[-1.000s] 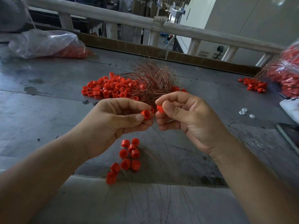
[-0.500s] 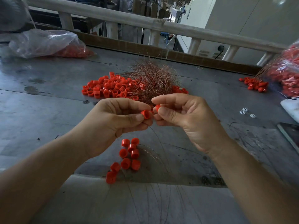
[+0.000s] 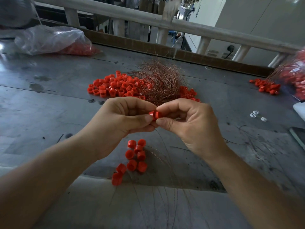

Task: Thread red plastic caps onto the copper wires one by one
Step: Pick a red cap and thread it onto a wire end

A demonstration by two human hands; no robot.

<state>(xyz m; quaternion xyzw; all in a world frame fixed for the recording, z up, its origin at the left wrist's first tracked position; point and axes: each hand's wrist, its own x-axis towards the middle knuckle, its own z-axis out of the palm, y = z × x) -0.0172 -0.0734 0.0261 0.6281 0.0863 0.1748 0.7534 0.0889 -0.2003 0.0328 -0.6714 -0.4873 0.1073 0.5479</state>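
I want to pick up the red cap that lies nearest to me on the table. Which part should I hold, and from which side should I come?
Probably pinch the nearest red cap across its round side wall, coming from above and from its left. It is a short cylinder; a neighbouring cap touches its upper right, while the table on its left is bare.

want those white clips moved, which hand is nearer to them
Right. The right hand sits just left of the white clips, apart from them; the left hand is farther left, beyond the right hand, both pinching a red cap.
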